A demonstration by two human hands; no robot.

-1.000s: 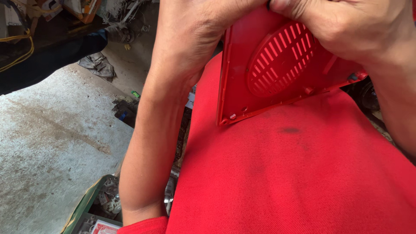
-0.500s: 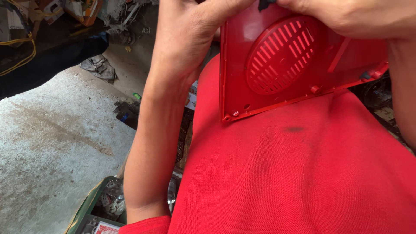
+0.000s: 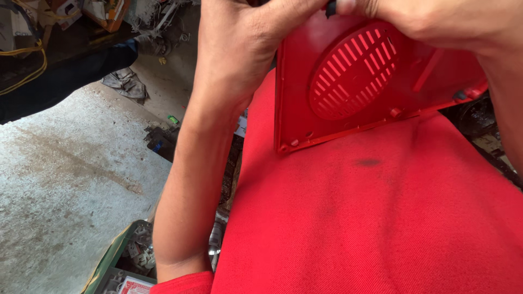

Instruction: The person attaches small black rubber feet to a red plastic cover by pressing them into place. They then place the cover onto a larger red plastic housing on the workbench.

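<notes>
Red panel (image 3: 376, 81): flat plastic cover with a round slotted grille, held up near the top of view, just above the person's red-shirted chest (image 3: 370, 218). Lower edge shows small screw bosses; one corner points down toward the shirt.

Left hand (image 3: 245, 38): closed around the panel's upper left edge, fingers wrapped over the top and partly out of view. Forearm runs down to the red sleeve at the bottom.

Right hand (image 3: 436, 22): clamped on the upper right edge; a small dark part (image 3: 330, 7) sits pinched at the fingertips against the rim. What it is cannot be told.

Step in hand, as judged: working something at the panel's top rim, with both hands steadying it. The next move likely calls for firm support from the left hand while the right fingers act on the dark part.

Surroundings: concrete floor (image 3: 60, 179) at left, scattered scrap and a green crate (image 3: 117, 256) below the left elbow.
</notes>
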